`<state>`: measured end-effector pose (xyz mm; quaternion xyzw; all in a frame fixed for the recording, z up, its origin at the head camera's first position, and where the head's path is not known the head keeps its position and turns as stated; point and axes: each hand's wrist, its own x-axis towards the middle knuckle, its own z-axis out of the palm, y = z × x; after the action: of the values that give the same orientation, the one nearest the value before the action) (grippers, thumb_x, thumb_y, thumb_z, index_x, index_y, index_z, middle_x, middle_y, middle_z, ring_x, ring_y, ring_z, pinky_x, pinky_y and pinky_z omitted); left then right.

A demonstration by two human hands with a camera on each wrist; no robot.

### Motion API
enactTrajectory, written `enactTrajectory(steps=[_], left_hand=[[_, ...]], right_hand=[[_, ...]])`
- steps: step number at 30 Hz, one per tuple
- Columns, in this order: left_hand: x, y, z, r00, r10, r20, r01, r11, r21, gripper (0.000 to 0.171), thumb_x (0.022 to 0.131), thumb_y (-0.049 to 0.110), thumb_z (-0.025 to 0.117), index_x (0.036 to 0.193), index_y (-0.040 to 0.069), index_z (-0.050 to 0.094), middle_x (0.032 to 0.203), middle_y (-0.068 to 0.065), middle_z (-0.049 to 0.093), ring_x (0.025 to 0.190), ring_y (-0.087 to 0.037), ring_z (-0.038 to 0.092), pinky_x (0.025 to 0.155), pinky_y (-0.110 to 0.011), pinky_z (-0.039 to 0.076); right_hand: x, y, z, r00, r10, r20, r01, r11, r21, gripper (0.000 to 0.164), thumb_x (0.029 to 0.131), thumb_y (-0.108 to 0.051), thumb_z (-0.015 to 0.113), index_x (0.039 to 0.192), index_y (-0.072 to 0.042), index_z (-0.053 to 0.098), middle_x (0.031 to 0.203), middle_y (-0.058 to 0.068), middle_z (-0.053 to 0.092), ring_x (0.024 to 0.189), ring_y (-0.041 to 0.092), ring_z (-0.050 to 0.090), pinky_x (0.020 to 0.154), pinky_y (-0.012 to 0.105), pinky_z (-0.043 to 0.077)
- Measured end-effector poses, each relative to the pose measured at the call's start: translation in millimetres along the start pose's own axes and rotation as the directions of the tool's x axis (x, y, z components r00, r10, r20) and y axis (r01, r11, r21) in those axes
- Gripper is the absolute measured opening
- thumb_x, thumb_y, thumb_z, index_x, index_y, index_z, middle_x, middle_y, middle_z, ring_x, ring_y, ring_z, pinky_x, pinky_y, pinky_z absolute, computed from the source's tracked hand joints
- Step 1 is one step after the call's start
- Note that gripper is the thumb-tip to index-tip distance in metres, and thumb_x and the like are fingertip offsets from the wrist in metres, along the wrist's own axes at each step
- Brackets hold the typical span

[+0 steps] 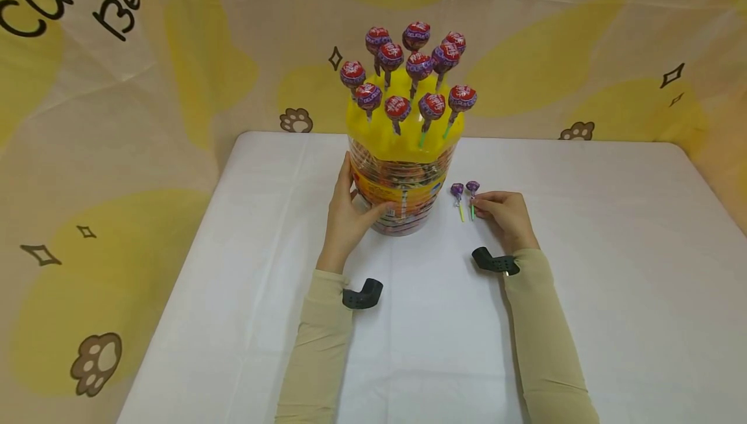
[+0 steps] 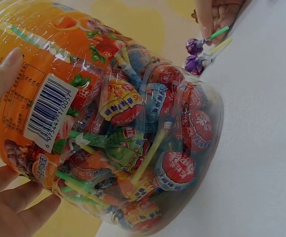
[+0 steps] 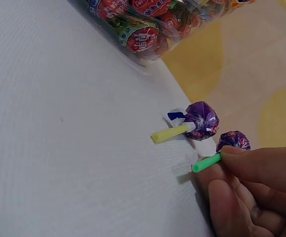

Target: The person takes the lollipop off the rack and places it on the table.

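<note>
A clear plastic jar (image 1: 403, 200) full of wrapped lollipops stands on the table under a yellow lid (image 1: 403, 145). Several red-and-purple lollipops (image 1: 419, 66) stick up out of the lid. My left hand (image 1: 345, 216) grips the jar from its left side, thumb across the front label (image 2: 44, 98). Right of the jar, my right hand (image 1: 506, 216) pinches a purple lollipop (image 3: 233, 140) by its green stick (image 3: 207, 163), between thumb and forefinger. Beside it on the table lies another purple lollipop (image 3: 202, 121) with a yellow stick.
The white table (image 1: 613, 249) reaches out to both sides of the jar. Behind it hangs a yellow-patterned cloth (image 1: 525, 67) with paw prints. Each wrist carries a black camera mount (image 1: 363, 294).
</note>
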<state>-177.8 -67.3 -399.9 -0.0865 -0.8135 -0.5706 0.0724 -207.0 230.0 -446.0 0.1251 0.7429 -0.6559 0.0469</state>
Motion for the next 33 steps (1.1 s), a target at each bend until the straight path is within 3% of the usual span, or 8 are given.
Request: enactTrajectory(steps=[20, 27, 33], left_hand=[[0.6, -0.9, 0.8, 1.000, 0.006, 0.000, -0.006, 1.000, -0.005, 0.101, 0.080, 0.026, 0.077, 0.153, 0.017, 0.007, 0.156, -0.004, 0.017, 0.140, -0.022, 0.023, 0.110, -0.042, 0.031], [0.4, -1.7, 0.5, 1.000, 0.017, -0.003, -0.017, 1.000, -0.004, 0.102, 0.079, 0.026, 0.077, 0.153, 0.016, 0.008, 0.156, -0.005, 0.018, 0.140, -0.022, 0.023, 0.110, -0.043, 0.031], [0.2, -1.5, 0.4, 1.000, 0.020, -0.003, -0.020, 1.000, -0.003, 0.102, 0.079, 0.026, 0.077, 0.153, 0.015, 0.008, 0.156, -0.005, 0.018, 0.140, -0.022, 0.023, 0.110, -0.043, 0.032]], right_hand=[[-1.3, -3.5, 0.5, 0.999, 0.010, -0.043, -0.017, 0.989, -0.149, 0.032, 0.086, -0.005, 0.068, 0.108, 0.017, 0.061, 0.072, -0.009, 0.064, 0.061, 0.000, 0.059, 0.063, 0.013, 0.052], [-2.8, -4.7, -2.4, 1.000, -0.014, -0.024, 0.008, 0.973, -0.230, 0.031, 0.087, -0.008, 0.066, 0.107, 0.015, 0.063, 0.069, -0.013, 0.062, 0.060, -0.001, 0.058, 0.061, 0.011, 0.051], [-3.2, -6.1, -3.3, 1.000, -0.006, 0.004, 0.007, 0.975, -0.221, 0.031, 0.088, -0.008, 0.066, 0.108, 0.016, 0.061, 0.071, -0.011, 0.063, 0.063, 0.000, 0.060, 0.063, 0.012, 0.052]])
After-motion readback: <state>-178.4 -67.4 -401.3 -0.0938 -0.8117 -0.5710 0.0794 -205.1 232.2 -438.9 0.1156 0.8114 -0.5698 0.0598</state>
